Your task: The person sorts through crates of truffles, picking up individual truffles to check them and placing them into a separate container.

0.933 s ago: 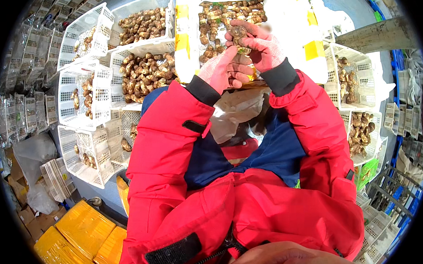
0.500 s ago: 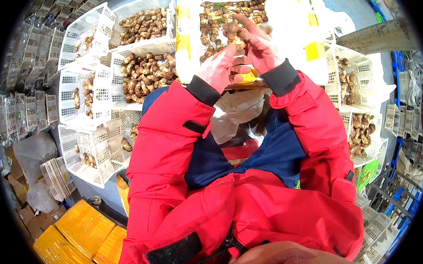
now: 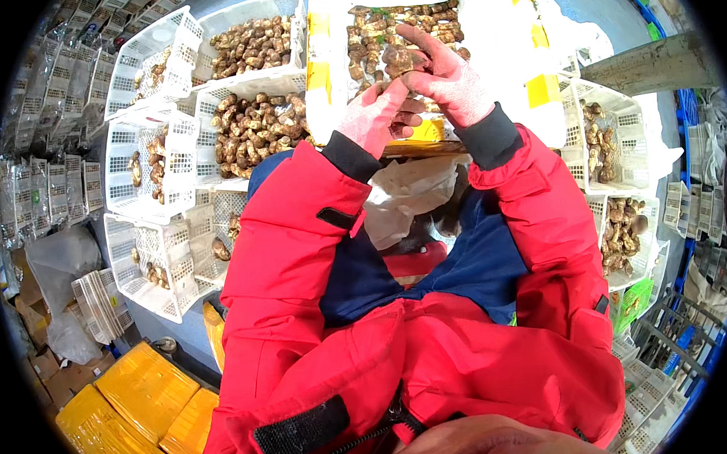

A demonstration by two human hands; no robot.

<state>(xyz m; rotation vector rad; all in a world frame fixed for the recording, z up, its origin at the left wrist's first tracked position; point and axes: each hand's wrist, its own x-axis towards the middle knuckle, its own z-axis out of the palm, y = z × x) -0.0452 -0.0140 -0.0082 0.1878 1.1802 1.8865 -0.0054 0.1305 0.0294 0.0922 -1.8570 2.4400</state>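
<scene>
Over a white foam box (image 3: 498, 54) with yellow tape, I hold a brown-capped mushroom (image 3: 402, 61) between both hands. My right hand (image 3: 459, 86), in a pale pinkish glove, is closed round its right side, with the index finger stretched past the cap. Gloved alike, my left hand (image 3: 373, 118) pinches the near end with its thumb and curled fingers. Its exact grip is partly hidden. Behind the hands, rows of mushrooms (image 3: 365, 47) lie inside the box, their stems pale and caps brown.
White plastic baskets hold more mushrooms (image 3: 256, 127) on the left and others (image 3: 620, 234) on the right. Yellow-wrapped blocks (image 3: 145, 383) lie at lower left. A grey post (image 3: 650, 65) crosses the right side. Stacked crates (image 3: 679, 328) stand at lower right.
The mushroom has turned: its pale stem pointed toward me before, and now its brown cap shows more. Both hands have shifted slightly, fingers closing nearer together round it.
</scene>
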